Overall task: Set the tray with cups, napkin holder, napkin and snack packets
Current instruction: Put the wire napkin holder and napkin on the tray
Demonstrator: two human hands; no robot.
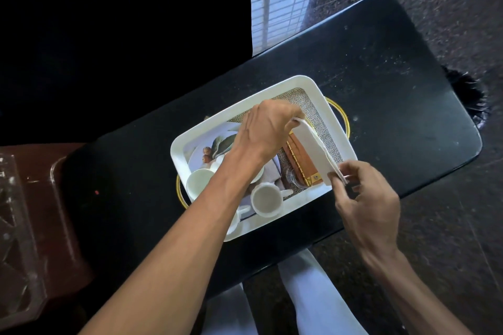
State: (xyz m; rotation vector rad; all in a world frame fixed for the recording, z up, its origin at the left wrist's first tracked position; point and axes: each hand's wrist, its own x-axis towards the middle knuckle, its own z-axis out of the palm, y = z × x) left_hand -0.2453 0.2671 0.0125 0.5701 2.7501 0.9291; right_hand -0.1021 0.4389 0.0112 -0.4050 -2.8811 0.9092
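- Over the brown napkin holder (300, 164) at the right end of the white tray (245, 106), I'm holding the folded napkin (313, 145) stretched between both hands. Doesn't look seated yet.
- Left hand (265, 128) pinches the far corner, right hand (367, 198) pinches the near one.
- Tip: keep it taut, line it up with the slot, lower both ends together.
- Cups (266, 198) sit under my left forearm, so mind that.
- Labels? Nothing readable anywhere.

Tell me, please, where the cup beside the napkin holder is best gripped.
The cup stands upright, its handle jutting right toward the napkin holder; probably pinch that handle with the fingers, coming down from above on the right, where it lies uncovered.
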